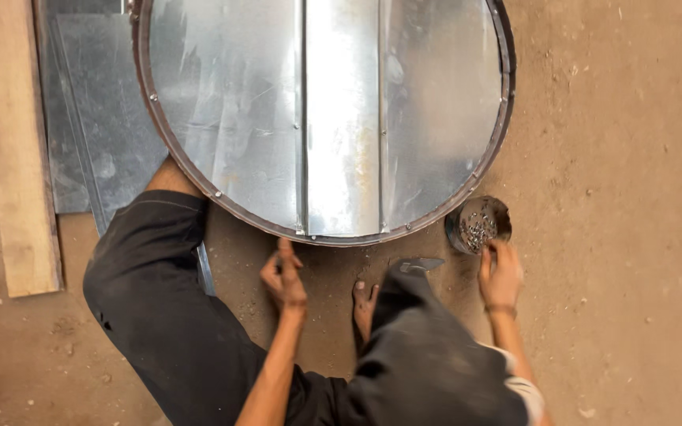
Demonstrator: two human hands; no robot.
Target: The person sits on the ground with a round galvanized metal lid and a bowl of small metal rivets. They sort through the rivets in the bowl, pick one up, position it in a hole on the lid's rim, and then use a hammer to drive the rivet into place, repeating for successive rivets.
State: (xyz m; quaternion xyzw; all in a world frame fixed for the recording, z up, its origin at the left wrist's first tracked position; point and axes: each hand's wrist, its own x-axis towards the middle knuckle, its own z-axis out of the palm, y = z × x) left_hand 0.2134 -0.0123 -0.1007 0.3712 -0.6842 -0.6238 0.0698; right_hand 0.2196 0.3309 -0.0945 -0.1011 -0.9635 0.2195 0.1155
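- Tin [477, 224] of small metal bits sits on the dirt floor [633, 237], just beside the disc [325, 118] rim, at its lower right.
- Right hand [500, 276] rests just below the tin, fingertips touching its edge; whether they pinch anything cannot be told.
- Left hand [283, 278] sits loosely curled below the rim, holding nothing visible, farther from the tin.

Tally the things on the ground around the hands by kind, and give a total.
Round sheet-metal lid with a riveted rim, touched by the left hand: 1
Small round tin of little metal pieces, by the right hand: 1
Flat metal sheets: 2, as far as can be told
Wooden plank: 1
Total: 5
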